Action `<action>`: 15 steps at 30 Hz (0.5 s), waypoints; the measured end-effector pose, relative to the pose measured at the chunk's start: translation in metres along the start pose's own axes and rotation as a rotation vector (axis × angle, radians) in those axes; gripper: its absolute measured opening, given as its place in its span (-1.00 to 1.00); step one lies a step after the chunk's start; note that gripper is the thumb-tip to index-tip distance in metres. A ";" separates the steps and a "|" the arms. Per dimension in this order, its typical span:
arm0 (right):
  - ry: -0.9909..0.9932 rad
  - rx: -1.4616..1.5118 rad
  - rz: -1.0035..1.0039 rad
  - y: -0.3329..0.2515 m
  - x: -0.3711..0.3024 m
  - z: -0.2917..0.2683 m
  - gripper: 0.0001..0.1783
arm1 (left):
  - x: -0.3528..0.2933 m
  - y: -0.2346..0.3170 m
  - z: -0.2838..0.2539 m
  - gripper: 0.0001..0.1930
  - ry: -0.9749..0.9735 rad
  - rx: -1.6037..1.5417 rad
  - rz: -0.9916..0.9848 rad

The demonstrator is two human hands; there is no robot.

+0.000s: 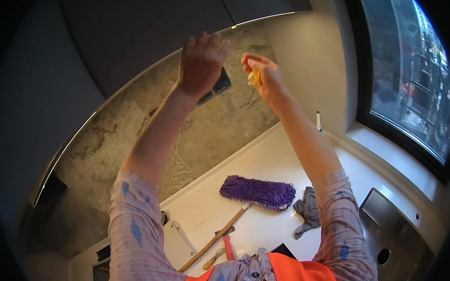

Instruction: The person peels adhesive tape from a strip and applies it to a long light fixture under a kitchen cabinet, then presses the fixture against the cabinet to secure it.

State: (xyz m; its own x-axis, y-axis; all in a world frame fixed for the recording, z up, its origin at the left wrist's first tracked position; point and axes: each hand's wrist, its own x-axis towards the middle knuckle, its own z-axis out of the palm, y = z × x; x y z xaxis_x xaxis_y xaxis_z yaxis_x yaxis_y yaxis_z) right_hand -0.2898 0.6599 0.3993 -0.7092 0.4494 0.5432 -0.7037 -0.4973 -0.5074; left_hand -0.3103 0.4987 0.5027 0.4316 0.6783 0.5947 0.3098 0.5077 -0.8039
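Both my arms reach up toward the lower edge of the dark wall cabinets [147, 22]. My left hand [202, 65] is slightly blurred, raised against the cabinet edge with its fingers apart; I see nothing held in it. To its right, my right hand [268, 77] is closed, with thumb and fingers curled together. A crumpled-looking small yellow thing [254, 78] shows below its thumb; its kind I cannot make out. A tiny yellow bit [233, 26] sits on the cabinet's lit lower edge, above and between the hands.
On the white countertop [282, 158] lie a purple shaggy mop head [257, 192] with a wooden handle [215, 238], a grey cloth [307, 212], a red-handled tool [228, 247] and a brush [213, 259]. A marker [318, 121] stands by the window [409, 70]. A metal sink [392, 233] is at right.
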 end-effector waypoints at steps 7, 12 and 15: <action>0.067 0.054 0.047 -0.025 0.077 0.025 -0.79 | 0.060 -0.028 0.064 -0.85 0.040 0.202 0.149; 0.057 0.195 0.136 -0.029 0.113 0.029 -0.82 | 0.062 -0.033 0.075 -0.87 -0.008 0.228 0.216; 0.088 0.314 0.196 -0.028 0.123 0.031 -0.87 | 0.066 -0.035 0.073 -0.87 -0.037 0.230 0.296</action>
State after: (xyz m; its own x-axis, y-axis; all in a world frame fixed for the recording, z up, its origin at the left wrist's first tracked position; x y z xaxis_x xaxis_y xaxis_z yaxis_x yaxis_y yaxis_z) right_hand -0.3559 0.7060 0.5013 -0.8396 0.3787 0.3895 -0.5170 -0.7773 -0.3586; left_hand -0.3548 0.5639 0.5709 0.4418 0.8300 0.3404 -0.0240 0.3902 -0.9204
